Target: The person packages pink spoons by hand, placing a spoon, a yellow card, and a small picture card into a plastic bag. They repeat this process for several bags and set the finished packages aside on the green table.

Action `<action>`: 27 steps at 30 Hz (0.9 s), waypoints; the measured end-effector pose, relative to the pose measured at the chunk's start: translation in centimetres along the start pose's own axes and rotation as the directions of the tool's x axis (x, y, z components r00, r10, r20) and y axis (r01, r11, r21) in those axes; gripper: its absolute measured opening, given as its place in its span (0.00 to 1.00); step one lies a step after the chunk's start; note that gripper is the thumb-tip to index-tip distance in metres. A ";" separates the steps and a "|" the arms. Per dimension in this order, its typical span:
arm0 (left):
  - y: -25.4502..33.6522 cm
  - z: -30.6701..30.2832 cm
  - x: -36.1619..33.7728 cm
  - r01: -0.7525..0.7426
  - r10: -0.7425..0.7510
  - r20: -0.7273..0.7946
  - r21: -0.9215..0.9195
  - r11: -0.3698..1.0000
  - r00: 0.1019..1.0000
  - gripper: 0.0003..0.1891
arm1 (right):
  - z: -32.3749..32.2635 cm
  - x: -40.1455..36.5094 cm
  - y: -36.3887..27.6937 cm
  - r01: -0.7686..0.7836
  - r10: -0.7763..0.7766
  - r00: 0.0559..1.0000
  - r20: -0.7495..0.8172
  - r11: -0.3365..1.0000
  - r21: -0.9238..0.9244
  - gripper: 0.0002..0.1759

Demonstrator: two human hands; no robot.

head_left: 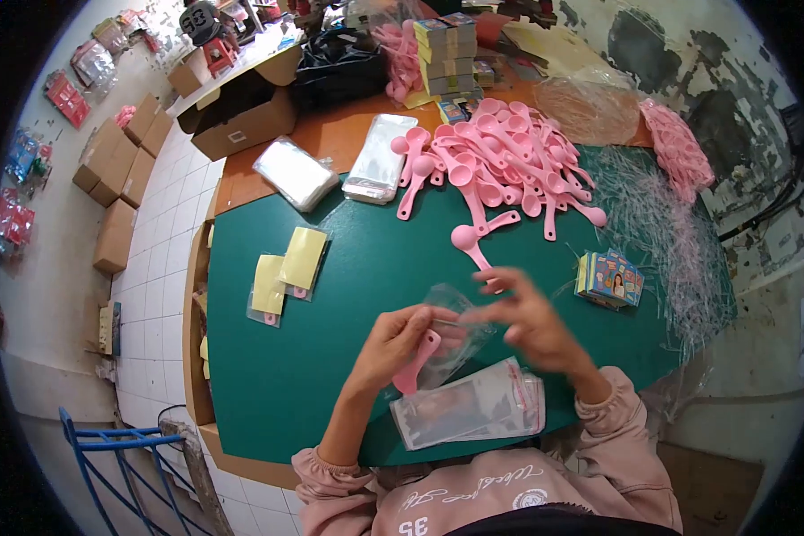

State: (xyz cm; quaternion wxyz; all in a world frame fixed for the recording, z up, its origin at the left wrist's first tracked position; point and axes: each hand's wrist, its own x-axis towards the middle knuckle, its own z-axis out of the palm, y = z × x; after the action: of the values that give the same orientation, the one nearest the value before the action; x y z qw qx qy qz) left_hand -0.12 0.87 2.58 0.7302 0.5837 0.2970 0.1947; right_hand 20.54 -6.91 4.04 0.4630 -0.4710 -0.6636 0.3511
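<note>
My left hand [396, 345] is closed with its thumb on top, gripping a clear plastic bag [456, 344] above the near part of the table. A pink measuring spoon [415, 364] shows just below that thumb and overlaps the bag. At the bag's right side is my right hand [534, 329], its fingers spread and slightly blurred, with nothing held in them. Under both hands lies a stack of clear bags [460, 413] near the table's front edge. Beyond the right hand, a loose pink spoon [466, 239] rests apart from the big pile of pink spoons [500, 147].
Two packed bags with yellow cards [304, 256] lie on the left of the green table [357, 268]. Printed cards [610, 279] are stacked at right, beside shredded plastic strands [665, 241]. More bag bundles [377, 159], an open carton [246, 112] and card stacks [447, 54] stand farther back.
</note>
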 end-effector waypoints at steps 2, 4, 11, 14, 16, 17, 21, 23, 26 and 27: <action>0.2 -0.7 -0.4 -0.043 0.039 -0.033 -0.146 0.988 0.999 0.21 | -4.6 -1.5 0.2 -0.260 0.180 0.933 -0.310 0.936 -0.239 0.22; 0.2 -1.0 -0.4 -0.048 0.042 -0.042 -0.151 0.987 0.998 0.21 | -9.0 -4.7 2.1 -0.627 0.204 0.710 -0.674 0.618 -0.474 0.19; 0.1 -0.7 0.1 -0.038 0.037 -0.014 -0.085 0.996 0.999 0.18 | -13.7 -9.5 4.9 -0.792 0.188 0.489 -0.852 0.505 -0.343 0.21; 0.9 -0.4 0.2 -0.055 0.055 -0.022 -0.023 0.998 0.998 0.18 | -14.5 -9.5 4.0 -0.829 0.154 0.511 -0.845 0.349 -0.438 0.18; 1.1 -0.2 0.4 -0.065 0.064 -0.036 -0.024 0.998 0.997 0.18 | -13.5 -7.7 1.0 -0.825 0.108 0.528 -0.843 0.299 -0.479 0.15; 1.1 -0.1 0.6 -0.050 0.049 -0.022 -0.036 0.998 0.999 0.17 | -12.6 -6.4 -1.1 -0.747 0.142 0.610 -0.780 0.433 -0.505 0.14; 1.0 0.5 1.3 -0.006 0.007 0.036 -0.026 1.000 0.999 0.18 | -6.0 -0.8 -4.0 -0.470 0.389 0.799 -0.458 0.880 -0.072 0.12; 0.4 0.6 1.3 -0.014 0.014 0.017 -0.012 1.000 1.000 0.17 | -3.6 0.8 -3.8 -0.421 0.360 0.855 -0.372 0.902 -0.095 0.12; 0.8 0.4 0.9 -0.009 0.009 -0.028 0.017 1.000 1.000 0.17 | -2.4 2.2 -3.4 -0.261 0.236 0.956 -0.172 0.955 -0.142 0.11; 1.0 0.3 0.8 0.009 -0.007 -0.037 0.033 0.999 0.999 0.16 | -2.5 2.5 -3.5 -0.235 0.225 0.972 -0.069 0.948 -0.213 0.11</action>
State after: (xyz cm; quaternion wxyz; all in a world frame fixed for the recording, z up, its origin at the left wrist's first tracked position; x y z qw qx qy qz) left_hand 0.76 1.41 3.41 0.7155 0.5910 0.3160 0.1974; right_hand 21.57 -5.55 8.70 0.3784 -0.6011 -0.6286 0.3167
